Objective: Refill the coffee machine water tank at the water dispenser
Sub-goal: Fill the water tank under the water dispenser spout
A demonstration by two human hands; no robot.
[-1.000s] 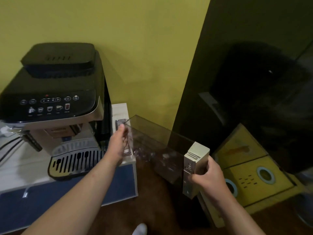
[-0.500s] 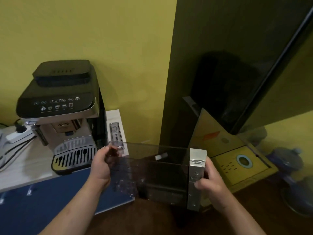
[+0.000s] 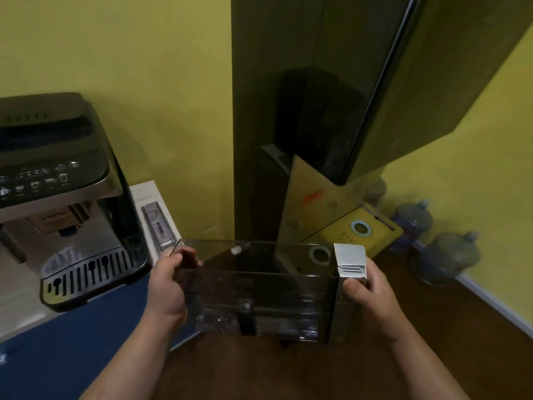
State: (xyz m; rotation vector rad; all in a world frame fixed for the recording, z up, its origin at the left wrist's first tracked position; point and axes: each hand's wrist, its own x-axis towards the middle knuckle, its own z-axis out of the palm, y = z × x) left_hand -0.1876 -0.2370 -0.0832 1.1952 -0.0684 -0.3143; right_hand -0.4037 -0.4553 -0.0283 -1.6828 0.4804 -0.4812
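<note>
Smoky clear plastic, the long rectangular water tank (image 3: 259,287) now hangs level in front of us, held crosswise over the dark wooden floor (image 3: 450,330), well clear of the black and silver coffee machine (image 3: 57,197) on the white worktop (image 3: 144,194) to our left. A second ago it was angled, one end near the machine; we have since swung it square and turned rightward. Our left hand (image 3: 167,287) is clamped around the tank's left end, fingers curled over the rim. Our right hand (image 3: 367,293) is clamped on its silver end panel (image 3: 350,261). The tank looks nearly empty. Removal seems finished, so carrying comes next. Large bluish water bottles (image 3: 444,255) stand by the yellow wall on the right; we cannot make out a dispenser.
</note>
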